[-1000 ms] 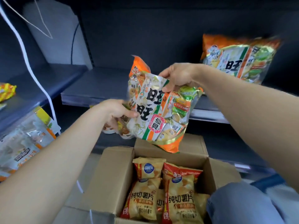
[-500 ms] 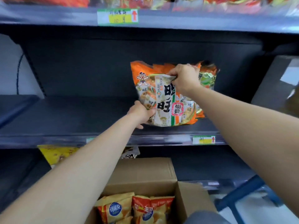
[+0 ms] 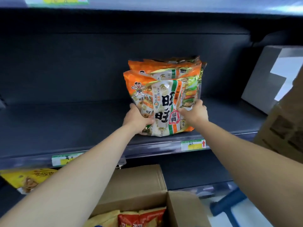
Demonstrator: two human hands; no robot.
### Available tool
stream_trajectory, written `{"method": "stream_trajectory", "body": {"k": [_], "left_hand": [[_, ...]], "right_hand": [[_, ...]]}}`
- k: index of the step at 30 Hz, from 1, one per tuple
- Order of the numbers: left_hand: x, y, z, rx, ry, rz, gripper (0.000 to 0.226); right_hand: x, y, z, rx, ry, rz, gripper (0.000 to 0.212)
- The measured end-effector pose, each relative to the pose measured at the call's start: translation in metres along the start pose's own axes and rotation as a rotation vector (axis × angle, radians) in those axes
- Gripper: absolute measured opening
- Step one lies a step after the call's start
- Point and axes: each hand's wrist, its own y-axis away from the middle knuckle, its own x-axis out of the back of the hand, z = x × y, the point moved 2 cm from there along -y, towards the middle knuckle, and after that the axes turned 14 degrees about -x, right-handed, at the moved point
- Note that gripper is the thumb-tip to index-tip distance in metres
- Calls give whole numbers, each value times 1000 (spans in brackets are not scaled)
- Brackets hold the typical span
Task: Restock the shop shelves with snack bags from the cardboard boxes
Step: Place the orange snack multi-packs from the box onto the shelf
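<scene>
An orange-and-white rice cracker bag (image 3: 161, 102) stands upright on the dark middle shelf (image 3: 65, 126), leaning on more of the same bags (image 3: 168, 66) behind it. My left hand (image 3: 136, 119) grips its lower left edge. My right hand (image 3: 195, 113) holds its lower right side. Below, an open cardboard box (image 3: 139, 189) shows yellow and red chip bags (image 3: 141, 217) inside.
Green-yellow price tags (image 3: 193, 145) sit on the shelf's front rail. A yellow snack bag (image 3: 27, 177) lies on the lower shelf at left. A large cardboard box (image 3: 282, 128) stands at the right edge, a blue frame (image 3: 229, 203) below it. Another shelf runs overhead.
The bag went from above the box onto the middle shelf. My right hand dropped from the bag's top to its lower right; my left stays at the lower left.
</scene>
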Motion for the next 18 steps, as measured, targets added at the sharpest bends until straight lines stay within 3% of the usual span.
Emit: {"method": "stream_trajectory", "body": {"k": [8,14,18], "left_hand": [[-39,-28,15,-64,78,12,80],[-36,-31,17,-58,78,28,71],[-32,-23,10,-30,48,27,68]], "right_hand": [[13,-36,14,-102,-51,78,59],[8,-35,14,-97,-50,80,55],[3,-19,20,-82,-5,194,50]]}}
